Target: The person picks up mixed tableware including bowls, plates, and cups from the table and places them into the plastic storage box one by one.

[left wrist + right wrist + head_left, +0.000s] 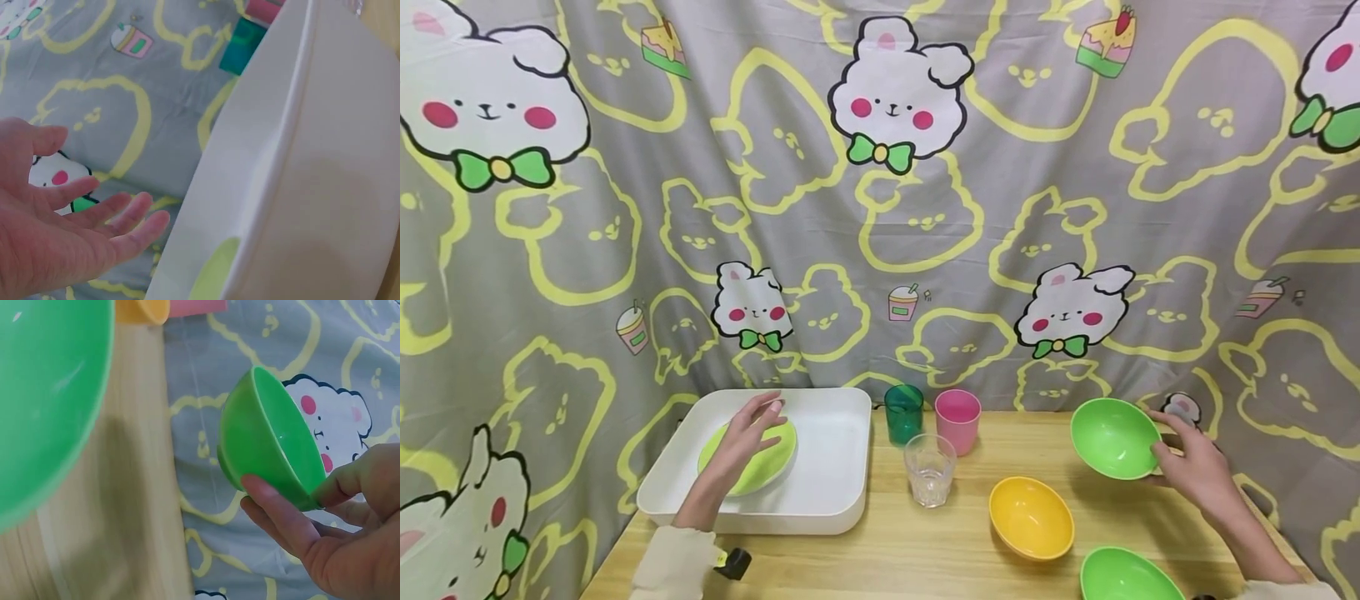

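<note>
Nearest the camera, a green bowl [1129, 577] sits on the wood-grain bench [955, 554], partly cut off by the bottom edge of the head view. Just beyond it stands an orange-yellow bowl [1032, 518], with a clear tumbler [930, 473] to its left. Behind the tumbler are a translucent dark-green cup [903, 414] and a pink cup [958, 422], side by side near the curtain.

The right hand [1198, 467] pinches the rim of another green bowl [1115, 439] between thumb and fingers. That bowl is off the bench and tilted; the right wrist view shows its rounded outside and the curtain behind it.

The left hand [747, 433] is above a white rectangular tub [831, 450] — its fingers spread, slightly bent, holding nothing. A lime-green dish [767, 467] lies in the tub beneath that hand.

By the left cuff [673, 567] is a small black device [734, 564] with a yellow label [722, 558], whose dark marking is too small to read. The grey curtain [820, 233] is printed with white rabbits in green bow ties, yellow outlines, cake slices and pink drink cups — the tiny marks beside some cups are illegible.
</note>
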Demonstrator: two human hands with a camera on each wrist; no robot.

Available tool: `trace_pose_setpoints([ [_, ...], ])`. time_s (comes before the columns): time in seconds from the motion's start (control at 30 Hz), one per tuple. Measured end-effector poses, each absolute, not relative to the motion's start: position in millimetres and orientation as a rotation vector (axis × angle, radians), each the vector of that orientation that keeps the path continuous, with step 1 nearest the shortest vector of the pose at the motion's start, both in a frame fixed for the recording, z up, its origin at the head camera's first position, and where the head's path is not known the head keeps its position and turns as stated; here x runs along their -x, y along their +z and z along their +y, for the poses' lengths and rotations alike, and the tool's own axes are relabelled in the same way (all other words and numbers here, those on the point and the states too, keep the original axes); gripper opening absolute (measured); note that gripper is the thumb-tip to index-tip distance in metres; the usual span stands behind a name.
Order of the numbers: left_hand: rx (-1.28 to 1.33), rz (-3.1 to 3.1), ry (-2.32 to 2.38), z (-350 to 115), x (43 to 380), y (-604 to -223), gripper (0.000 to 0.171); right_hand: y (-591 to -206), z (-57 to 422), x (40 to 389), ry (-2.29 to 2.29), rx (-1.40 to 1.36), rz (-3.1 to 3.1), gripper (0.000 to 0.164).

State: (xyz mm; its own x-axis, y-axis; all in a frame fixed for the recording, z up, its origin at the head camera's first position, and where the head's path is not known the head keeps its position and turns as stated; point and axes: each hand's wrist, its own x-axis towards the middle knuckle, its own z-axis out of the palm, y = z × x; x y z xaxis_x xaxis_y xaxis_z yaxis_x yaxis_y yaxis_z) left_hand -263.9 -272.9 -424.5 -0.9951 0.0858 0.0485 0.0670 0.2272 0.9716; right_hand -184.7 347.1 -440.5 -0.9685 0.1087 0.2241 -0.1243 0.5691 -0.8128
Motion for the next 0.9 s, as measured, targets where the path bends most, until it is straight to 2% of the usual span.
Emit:
trace_pose_setpoints([
  [0.47, -0.235, 2.339, 2.112, -236.1, 268.6, -420.6, 0.053, -429.2, 311.9, 189.1, 1.58, 0.026, -2.343, 0.052],
  [0.9, -0.283, 2.247, 2.243, -206.4, 264.4, -412.3, 0.053, -419.6, 270.3, 195.5, 1.815, 0.069, -2.182, 0.053],
])
